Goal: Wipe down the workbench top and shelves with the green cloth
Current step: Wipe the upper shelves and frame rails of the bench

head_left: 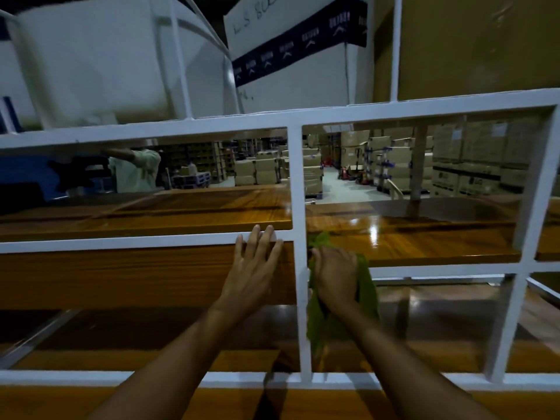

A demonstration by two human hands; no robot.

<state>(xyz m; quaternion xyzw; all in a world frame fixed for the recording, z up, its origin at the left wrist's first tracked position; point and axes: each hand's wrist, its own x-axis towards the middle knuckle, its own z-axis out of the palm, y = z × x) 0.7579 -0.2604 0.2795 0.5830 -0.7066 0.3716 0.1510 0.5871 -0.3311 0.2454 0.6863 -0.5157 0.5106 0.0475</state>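
I am bracing my left hand (254, 262) flat, fingers spread wide and holding nothing, against the wooden shelf front and the white frame rail (121, 239) just above it. Right of that hand, the white upright post (298, 268) is standing between my two hands. Past the post, my right hand (335, 275) is gripping the green cloth (368, 286), bunched in the fist, its upper corner touching the glossy wooden shelf (424, 241) ahead of the hand and its loose end hanging below my wrist. I judge I am in the shelf-wiping step, starting this right-hand bay beside the post. The next move is probably calling for flattening the cloth onto the board and sweeping it rightward, away from the post, toward the far upright (533, 183).
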